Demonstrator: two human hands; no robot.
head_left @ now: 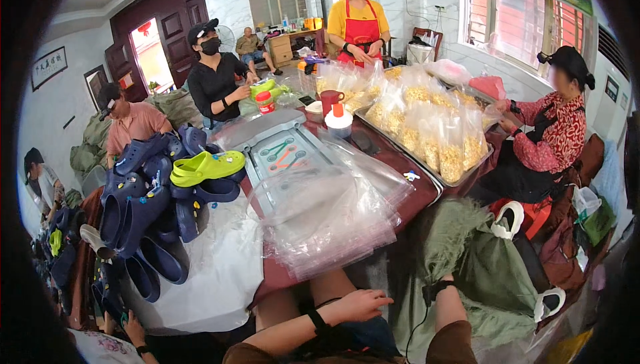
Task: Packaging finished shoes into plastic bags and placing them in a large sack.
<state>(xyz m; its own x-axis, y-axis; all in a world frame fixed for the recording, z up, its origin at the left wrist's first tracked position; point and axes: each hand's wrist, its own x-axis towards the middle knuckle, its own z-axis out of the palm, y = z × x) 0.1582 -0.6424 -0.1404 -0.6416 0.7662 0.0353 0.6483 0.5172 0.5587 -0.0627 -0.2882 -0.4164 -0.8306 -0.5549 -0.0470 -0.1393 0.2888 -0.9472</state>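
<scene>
My left hand (363,305) hovers over my lap just off the table's front edge, palm down with loosely stretched fingers, holding nothing. To the right, my right hand (441,281) reaches into the frayed mouth of a green woven sack (490,267); the fabric hides its fingers. A stack of clear plastic bags (327,221) lies in front of me, overhanging the table's near edge. Two white shoes (509,221) with dark insides show beside the sack. Left of the bags, a heap of navy clogs (143,207) carries one lime-green clog (208,168) on top.
Beyond the bags are a grey plastic tray (250,139), a bottle with a dark-blue band (339,121), a maroon mug (331,101) and a metal tray (417,154) of filled bags. Several people work around the table. Another person's hand (134,330) touches a clog at lower left.
</scene>
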